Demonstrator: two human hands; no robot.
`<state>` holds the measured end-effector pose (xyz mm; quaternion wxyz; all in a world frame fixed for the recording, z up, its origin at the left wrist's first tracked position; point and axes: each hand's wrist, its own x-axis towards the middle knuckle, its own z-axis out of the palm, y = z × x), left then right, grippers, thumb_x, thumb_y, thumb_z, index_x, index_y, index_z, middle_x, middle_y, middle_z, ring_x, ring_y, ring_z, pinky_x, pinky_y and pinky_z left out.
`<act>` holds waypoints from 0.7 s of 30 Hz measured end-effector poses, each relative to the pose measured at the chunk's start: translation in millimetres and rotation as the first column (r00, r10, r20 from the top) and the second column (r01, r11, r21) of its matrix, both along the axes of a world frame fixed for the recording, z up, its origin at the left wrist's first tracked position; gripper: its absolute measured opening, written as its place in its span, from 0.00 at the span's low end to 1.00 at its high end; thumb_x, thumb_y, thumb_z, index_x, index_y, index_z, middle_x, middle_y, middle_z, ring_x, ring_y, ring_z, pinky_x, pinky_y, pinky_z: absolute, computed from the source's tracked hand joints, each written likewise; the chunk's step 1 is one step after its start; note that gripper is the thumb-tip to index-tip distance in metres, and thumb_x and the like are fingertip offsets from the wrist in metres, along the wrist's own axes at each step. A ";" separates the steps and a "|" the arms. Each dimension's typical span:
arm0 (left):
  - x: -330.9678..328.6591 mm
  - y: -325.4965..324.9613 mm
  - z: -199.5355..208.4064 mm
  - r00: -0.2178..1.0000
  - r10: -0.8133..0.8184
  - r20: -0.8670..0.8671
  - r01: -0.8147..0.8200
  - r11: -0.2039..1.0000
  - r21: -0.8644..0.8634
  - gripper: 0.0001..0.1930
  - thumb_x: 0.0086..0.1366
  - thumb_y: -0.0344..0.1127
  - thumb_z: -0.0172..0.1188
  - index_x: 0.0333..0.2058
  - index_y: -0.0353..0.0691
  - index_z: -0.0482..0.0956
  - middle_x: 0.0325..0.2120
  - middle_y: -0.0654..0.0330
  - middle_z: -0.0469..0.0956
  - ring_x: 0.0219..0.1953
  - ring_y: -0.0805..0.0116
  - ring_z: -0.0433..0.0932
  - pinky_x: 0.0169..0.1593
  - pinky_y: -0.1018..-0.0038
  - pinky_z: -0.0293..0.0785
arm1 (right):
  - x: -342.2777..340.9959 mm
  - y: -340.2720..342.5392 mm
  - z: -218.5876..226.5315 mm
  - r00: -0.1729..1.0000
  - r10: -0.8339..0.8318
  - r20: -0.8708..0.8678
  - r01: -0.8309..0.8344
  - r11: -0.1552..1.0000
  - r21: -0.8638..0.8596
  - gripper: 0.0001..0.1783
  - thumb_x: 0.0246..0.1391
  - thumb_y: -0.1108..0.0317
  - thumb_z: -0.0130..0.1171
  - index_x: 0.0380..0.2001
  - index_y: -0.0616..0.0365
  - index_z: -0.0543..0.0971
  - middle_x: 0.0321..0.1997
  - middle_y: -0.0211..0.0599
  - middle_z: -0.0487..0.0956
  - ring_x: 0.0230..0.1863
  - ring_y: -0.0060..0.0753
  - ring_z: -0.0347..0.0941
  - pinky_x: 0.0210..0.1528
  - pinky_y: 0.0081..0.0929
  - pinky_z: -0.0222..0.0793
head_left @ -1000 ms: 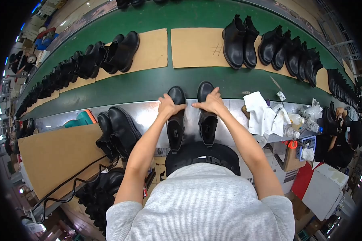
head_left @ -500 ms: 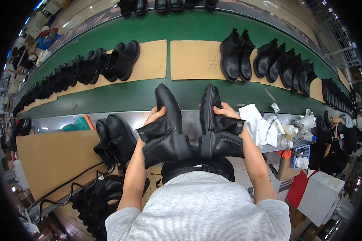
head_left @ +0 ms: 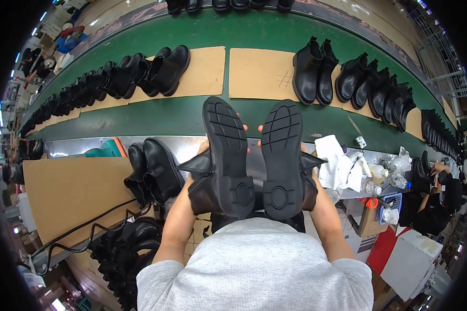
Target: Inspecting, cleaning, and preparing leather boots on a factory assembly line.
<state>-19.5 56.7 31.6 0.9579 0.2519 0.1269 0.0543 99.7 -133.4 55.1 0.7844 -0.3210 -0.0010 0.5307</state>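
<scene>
Soles point(head_left: 224, 124) face me in the head view: the left boot point(head_left: 229, 158) and the right boot point(head_left: 284, 158), both black, are held up side by side without touching, toes away from the grey shirt point(head_left: 254, 264), above the metal worktop point(head_left: 186, 147). I see the left hand point(head_left: 203, 147) grasping the left boot, fingertips point(head_left: 245, 127) showing past its inner edge; the right hand point(head_left: 303, 149) grasps the right boot likewise, mostly hidden behind it. Beyond them I have a green surface point(head_left: 155, 115) bearing cardboard sheets point(head_left: 259, 75), with a left row of boots point(head_left: 166, 72) and a right row of boots point(head_left: 353, 78). Another pair of boots point(head_left: 160, 168) stands leftward, next to a cardboard panel point(head_left: 78, 202); to the right I make out white cloth point(head_left: 332, 160), bottles point(head_left: 369, 186) and a blue basket point(head_left: 397, 202)
</scene>
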 end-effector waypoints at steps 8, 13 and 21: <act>2.1 47.0 -96.3 0.630 0.422 -0.652 0.728 -0.028 0.685 0.51 0.45 0.66 0.58 0.56 0.27 0.55 0.48 0.35 0.66 0.45 0.46 0.72 0.35 0.71 0.76 | 12.5 25.6 -85.1 0.518 0.666 0.537 0.225 0.500 -0.836 0.60 0.35 0.40 0.62 0.56 0.81 0.49 0.51 0.65 0.67 0.55 0.54 0.64 0.54 0.30 0.61; -19.9 28.9 -92.5 0.608 0.126 -0.784 0.599 0.576 0.557 0.40 0.59 0.58 0.48 0.59 0.32 0.52 0.50 0.47 0.65 0.42 0.57 0.73 0.31 0.72 0.74 | -10.2 10.0 -112.0 0.860 0.348 0.373 0.013 0.715 -0.699 0.44 0.49 0.45 0.54 0.57 0.72 0.57 0.57 0.58 0.62 0.56 0.48 0.63 0.49 0.37 0.69; -99.2 34.4 -49.1 0.614 0.332 -0.717 0.173 0.829 0.532 0.18 0.66 0.42 0.42 0.46 0.35 0.70 0.38 0.56 0.75 0.39 0.67 0.74 0.42 0.72 0.70 | -25.8 -74.9 -122.2 0.969 0.216 0.124 -0.070 0.716 -0.695 0.21 0.57 0.59 0.49 0.47 0.64 0.70 0.41 0.40 0.75 0.41 0.30 0.73 0.39 0.29 0.74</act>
